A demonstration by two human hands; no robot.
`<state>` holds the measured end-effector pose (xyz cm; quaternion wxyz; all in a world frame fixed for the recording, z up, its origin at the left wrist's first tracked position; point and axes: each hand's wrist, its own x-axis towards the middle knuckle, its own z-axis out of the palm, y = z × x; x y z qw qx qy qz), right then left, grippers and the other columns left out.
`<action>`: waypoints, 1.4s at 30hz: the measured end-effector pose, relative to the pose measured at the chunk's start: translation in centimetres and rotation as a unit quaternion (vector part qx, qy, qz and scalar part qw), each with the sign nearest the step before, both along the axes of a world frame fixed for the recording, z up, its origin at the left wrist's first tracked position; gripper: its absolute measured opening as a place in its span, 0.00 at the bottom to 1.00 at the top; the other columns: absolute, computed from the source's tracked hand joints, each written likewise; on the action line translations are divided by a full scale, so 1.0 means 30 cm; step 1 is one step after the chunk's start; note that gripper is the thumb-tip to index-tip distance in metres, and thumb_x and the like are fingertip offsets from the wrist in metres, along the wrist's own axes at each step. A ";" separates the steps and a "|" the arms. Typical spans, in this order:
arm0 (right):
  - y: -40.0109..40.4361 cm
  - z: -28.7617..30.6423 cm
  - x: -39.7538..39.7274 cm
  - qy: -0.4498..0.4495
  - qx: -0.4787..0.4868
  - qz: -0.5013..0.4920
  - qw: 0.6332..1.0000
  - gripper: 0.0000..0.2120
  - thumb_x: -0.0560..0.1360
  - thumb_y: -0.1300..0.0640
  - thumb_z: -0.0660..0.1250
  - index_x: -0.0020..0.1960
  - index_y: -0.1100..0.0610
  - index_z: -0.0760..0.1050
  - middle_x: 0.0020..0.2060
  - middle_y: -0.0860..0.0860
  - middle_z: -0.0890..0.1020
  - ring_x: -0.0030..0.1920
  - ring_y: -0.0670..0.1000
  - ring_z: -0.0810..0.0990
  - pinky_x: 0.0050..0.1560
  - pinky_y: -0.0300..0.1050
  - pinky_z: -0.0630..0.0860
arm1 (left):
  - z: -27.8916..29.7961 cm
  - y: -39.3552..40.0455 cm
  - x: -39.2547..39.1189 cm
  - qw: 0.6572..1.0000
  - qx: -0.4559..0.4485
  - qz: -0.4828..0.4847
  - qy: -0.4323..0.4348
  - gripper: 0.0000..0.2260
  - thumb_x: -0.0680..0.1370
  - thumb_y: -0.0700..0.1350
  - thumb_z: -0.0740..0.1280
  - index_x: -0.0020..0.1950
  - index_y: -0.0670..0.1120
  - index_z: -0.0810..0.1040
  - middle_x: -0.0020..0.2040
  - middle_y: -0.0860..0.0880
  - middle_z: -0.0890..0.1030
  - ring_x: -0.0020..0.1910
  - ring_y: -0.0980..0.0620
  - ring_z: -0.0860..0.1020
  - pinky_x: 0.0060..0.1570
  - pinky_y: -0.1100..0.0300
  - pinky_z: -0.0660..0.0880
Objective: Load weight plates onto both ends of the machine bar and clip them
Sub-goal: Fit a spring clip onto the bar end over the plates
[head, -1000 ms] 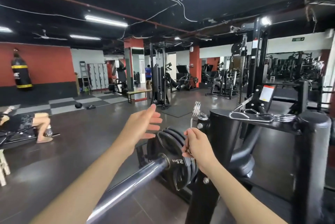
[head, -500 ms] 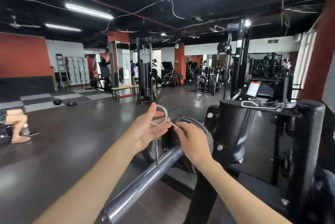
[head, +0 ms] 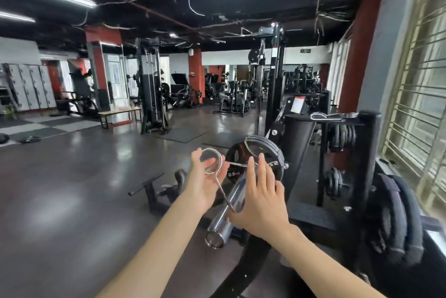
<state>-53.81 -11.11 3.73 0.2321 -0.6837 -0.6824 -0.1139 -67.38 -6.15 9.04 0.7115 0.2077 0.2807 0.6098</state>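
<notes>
Your L hand (head: 205, 184) has the spring clip (head: 213, 161) in it: coil pinched between thumb and fingers, palm turned toward you. One clip handle runs down across your palm to the bar (head: 230, 203), its tip touching or just over the chrome near your R thumb; the other handle runs right, toward your R fingertips. Your R hand (head: 261, 201) is flat and spread, fingers straight, not closed on anything (whether its fingertips actually touch that handle, can't tell). The clip isn't on the bar; the sleeve end is bare and points at you. Weight plates (head: 261, 155) sit stacked on the bar w/ a 2.5 kg facing you, just beyond both hands. Spare clips (head: 330, 115) lie on top of the machine frame, behind and right. More plates hang on the rack (head: 342, 135) beside the window.
</notes>
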 end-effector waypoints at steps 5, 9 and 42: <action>-0.072 0.028 0.013 -0.050 0.017 -0.044 0.998 0.63 0.63 0.27 0.66 0.81 0.64 0.43 0.76 0.57 0.59 0.76 0.59 0.59 0.71 0.55 0.63 | 0.020 -0.088 0.010 0.998 0.012 -0.047 -0.028 0.16 0.80 0.50 0.64 0.46 0.36 0.78 0.41 0.39 0.84 0.38 0.45 0.83 0.41 0.55 0.82; -0.127 0.065 0.030 -0.101 0.071 -0.029 0.992 0.47 0.60 0.28 0.60 0.64 0.63 0.69 0.56 0.55 0.73 0.56 0.60 0.71 0.64 0.56 0.68 | 0.020 -0.132 0.000 0.997 0.020 -0.065 -0.026 0.14 0.78 0.48 0.63 0.41 0.38 0.79 0.41 0.39 0.84 0.40 0.44 0.82 0.42 0.54 0.81; -0.396 0.004 0.021 -0.386 -0.035 0.046 0.921 0.27 0.55 0.60 0.75 0.54 0.59 0.75 0.43 0.54 0.77 0.42 0.56 0.75 0.43 0.48 0.72 | -0.351 -0.226 -0.110 0.917 -0.052 -0.196 0.344 0.30 0.76 0.68 0.64 0.53 0.39 0.81 0.32 0.43 0.83 0.32 0.45 0.84 0.32 0.55 0.82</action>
